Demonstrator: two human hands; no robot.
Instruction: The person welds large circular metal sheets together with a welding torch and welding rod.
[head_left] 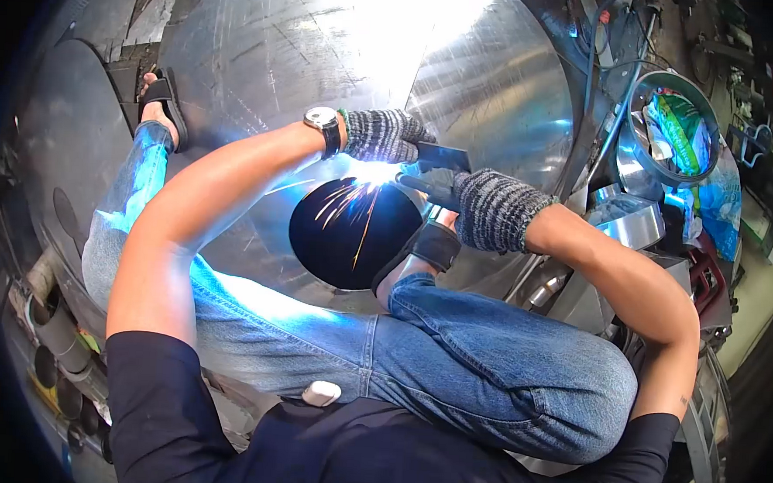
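Note:
My left hand, in a striped knit glove, has its fingers wrapped round the edge of a dark rectangular plate. In a matching glove, my right hand is closed round a dark torch handle that points left. At the torch's tip a bright arc glows, and orange sparks spray down over a round dark opening. The opening lies in a large round metal sheet. Glare hides the spot where the torch meets the metal.
My jeans-clad legs lie folded around the sheet, with a sandalled foot at the upper left. A metal ring surrounds coloured bags on the right. Beside it are cables and a shiny metal piece.

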